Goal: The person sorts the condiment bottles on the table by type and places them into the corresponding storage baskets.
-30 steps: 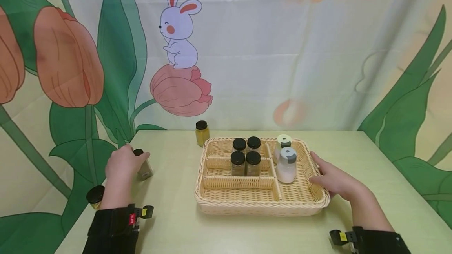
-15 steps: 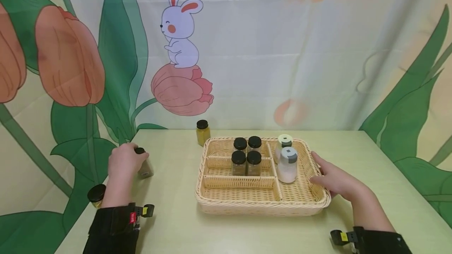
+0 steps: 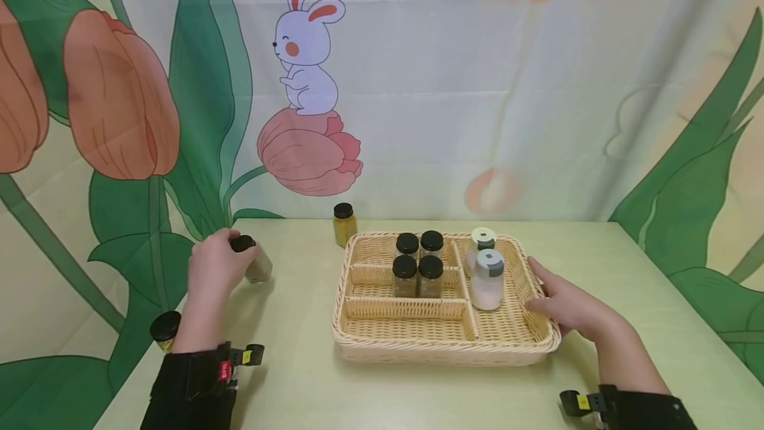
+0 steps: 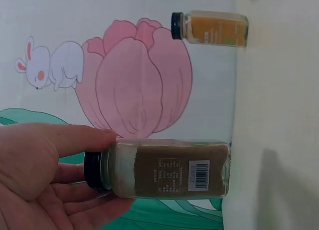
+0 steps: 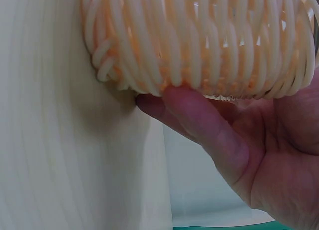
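My left hand (image 3: 216, 269) grips a black-lidded spice jar (image 3: 255, 263) of beige-brown powder, tilted and raised a little off the table's left side. In the left wrist view that jar (image 4: 169, 170) lies across my fingers (image 4: 45, 185), with thumb and fingers round its lid end. My right hand (image 3: 567, 310) rests against the right rim of a divided wicker basket (image 3: 406, 345), its fingers fairly straight. In the right wrist view my thumb (image 5: 209, 125) touches the basket wall (image 5: 199, 35) near the table.
The basket holds several black-lidded jars (image 3: 418, 264) and two white shakers (image 3: 487, 281). A yellow spice jar (image 3: 343, 224) stands behind the basket; the left wrist view shows it too (image 4: 212, 28). Another black-lidded jar (image 3: 164, 329) sits at the table's left edge. A painted curtain hangs behind.
My left hand has lifted the spice jar and carried it slightly up and to the right. The right hand and the basket have stayed put.
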### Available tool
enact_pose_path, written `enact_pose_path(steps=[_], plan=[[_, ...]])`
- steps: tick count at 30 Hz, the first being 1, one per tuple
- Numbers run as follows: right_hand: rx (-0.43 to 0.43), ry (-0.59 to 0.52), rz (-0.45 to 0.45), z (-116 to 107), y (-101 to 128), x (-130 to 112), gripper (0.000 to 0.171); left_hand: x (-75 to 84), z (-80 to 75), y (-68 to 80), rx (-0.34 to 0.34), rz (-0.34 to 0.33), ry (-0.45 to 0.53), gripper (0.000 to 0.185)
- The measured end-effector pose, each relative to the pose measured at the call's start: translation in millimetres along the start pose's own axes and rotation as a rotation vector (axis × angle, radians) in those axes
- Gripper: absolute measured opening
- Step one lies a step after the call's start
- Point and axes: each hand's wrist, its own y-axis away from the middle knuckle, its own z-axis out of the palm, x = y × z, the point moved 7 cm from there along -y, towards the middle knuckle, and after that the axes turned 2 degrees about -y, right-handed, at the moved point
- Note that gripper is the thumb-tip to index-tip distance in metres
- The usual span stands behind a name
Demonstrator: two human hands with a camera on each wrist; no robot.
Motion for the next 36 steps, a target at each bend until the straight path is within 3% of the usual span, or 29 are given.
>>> enact_pose_path(steps=[13,19,28,36], plan=[[0.005,0.006,0.006,0.3,0.9,0.2,0.095,24.2,-4.7,11.2,-0.059,0.134,-0.011,0.054],[0.008,0.007,0.001,-0.2,0.4,-0.1,0.095,32.0,-8.1,15.9,-0.047,0.175,-0.017,0.054],[0.007,0.009,0.003,-0.4,0.5,-0.7,0.095,54.3,-15.4,28.8,-0.022,0.313,0.015,0.048],[0.004,0.004,-0.003,-0.8,0.3,-0.3,0.095,64.2,-21.3,36.6,-0.003,0.350,0.033,0.048]])
